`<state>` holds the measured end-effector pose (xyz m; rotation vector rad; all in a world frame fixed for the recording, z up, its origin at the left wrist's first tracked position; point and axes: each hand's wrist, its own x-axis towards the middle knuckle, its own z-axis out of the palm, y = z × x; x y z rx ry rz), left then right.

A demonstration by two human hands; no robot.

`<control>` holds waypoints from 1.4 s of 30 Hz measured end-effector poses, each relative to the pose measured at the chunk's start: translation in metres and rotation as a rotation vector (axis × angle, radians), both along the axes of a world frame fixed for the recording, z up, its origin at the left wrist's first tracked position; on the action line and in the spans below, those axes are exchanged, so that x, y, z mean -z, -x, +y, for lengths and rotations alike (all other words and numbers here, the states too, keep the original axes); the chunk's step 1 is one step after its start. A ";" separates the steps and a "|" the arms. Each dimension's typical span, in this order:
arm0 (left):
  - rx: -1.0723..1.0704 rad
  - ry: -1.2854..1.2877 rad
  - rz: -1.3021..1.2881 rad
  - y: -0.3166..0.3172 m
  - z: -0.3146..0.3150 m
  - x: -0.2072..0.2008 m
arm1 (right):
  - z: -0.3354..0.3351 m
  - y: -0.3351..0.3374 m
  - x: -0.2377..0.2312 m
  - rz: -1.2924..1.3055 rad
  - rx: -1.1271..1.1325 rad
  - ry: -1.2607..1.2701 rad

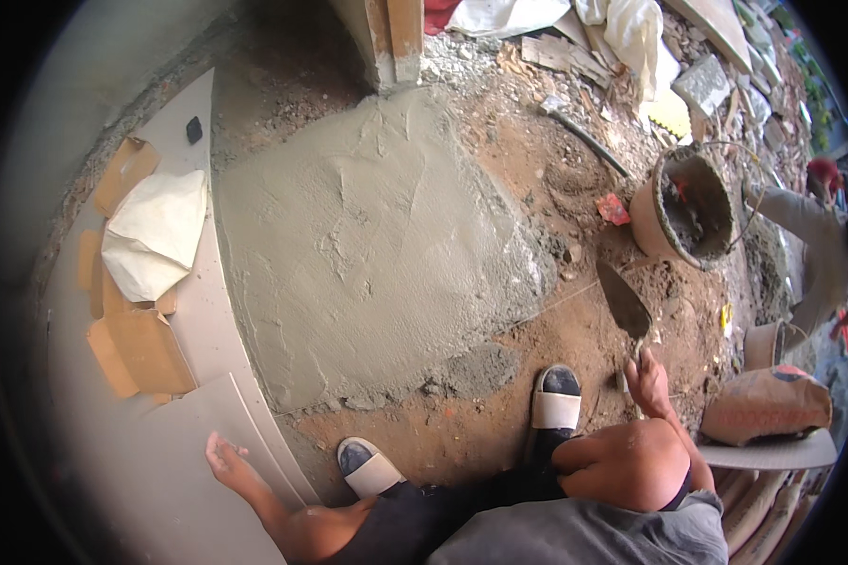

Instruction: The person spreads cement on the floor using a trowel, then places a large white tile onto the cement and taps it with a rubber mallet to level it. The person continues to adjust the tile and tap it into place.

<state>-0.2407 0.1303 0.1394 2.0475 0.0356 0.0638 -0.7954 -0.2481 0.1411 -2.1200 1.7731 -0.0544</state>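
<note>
My right hand [647,384] is closed round the handle of a pointed trowel [624,299], whose blade hangs over the soil beside the mortar bed. My left hand [226,458] holds nothing, its fingers a little apart above the large grey tiles [212,414]. In front of my feet spreads a bed of wet grey mortar [349,254], smoothed but marked with ridges and streaks. A small lump of mortar [481,369] sits at its near edge. Beyond the trowel a bucket [652,218] leans toward the right, its inside coated with mortar.
Torn cardboard [146,350] and a cream cloth-like piece [155,235] lie on the tiles at left. A hammer [584,137] rests on the soil. At right stands a paper sack [768,405]. A door post [391,42] and rubble [702,85] are at the far side.
</note>
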 end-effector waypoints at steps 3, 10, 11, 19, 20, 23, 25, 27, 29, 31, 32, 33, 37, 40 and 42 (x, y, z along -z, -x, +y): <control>0.026 -0.113 0.064 0.025 0.018 0.003 | 0.006 0.017 0.011 -0.068 -0.033 -0.026; 0.076 -0.172 0.067 0.046 0.025 0.034 | -0.025 0.027 -0.044 -0.347 0.196 -0.093; 0.085 -0.168 0.047 0.046 0.025 0.037 | -0.042 0.035 -0.062 -0.260 0.139 -0.011; 0.079 -0.399 0.138 0.059 0.079 0.054 | -0.218 0.097 -0.156 0.465 0.013 0.223; 0.031 -0.409 0.150 0.064 0.089 0.059 | -0.239 0.098 -0.151 0.491 -0.023 0.208; -0.076 -0.427 0.178 0.089 0.121 0.062 | -0.290 0.107 -0.121 0.589 -0.100 0.192; -0.131 -0.429 0.193 0.110 0.135 0.057 | -0.311 0.114 -0.097 0.638 -0.116 0.208; -0.189 -0.417 0.199 0.130 0.144 0.050 | -0.325 0.113 -0.076 0.677 -0.222 0.280; -0.253 -0.408 0.198 0.148 0.153 0.044 | -0.331 0.097 -0.063 0.581 -0.348 0.409; -0.332 -0.407 0.192 0.165 0.166 0.039 | -0.331 0.056 -0.056 0.422 -0.434 0.511; -0.470 -0.397 0.205 0.175 0.180 0.036 | -0.323 0.027 -0.053 0.349 -0.488 0.476; -0.464 -0.454 0.195 0.192 0.196 0.035 | -0.311 -0.006 -0.051 0.255 -0.560 0.469; -0.701 -0.620 0.178 0.240 0.275 0.049 | -0.234 -0.176 -0.063 0.082 -0.981 0.288; -0.865 -0.979 0.101 0.261 0.328 0.078 | -0.150 -0.318 -0.073 0.198 -1.078 0.231; -0.966 -0.825 0.328 0.265 0.353 0.099 | -0.085 -0.404 -0.072 0.114 -1.154 0.051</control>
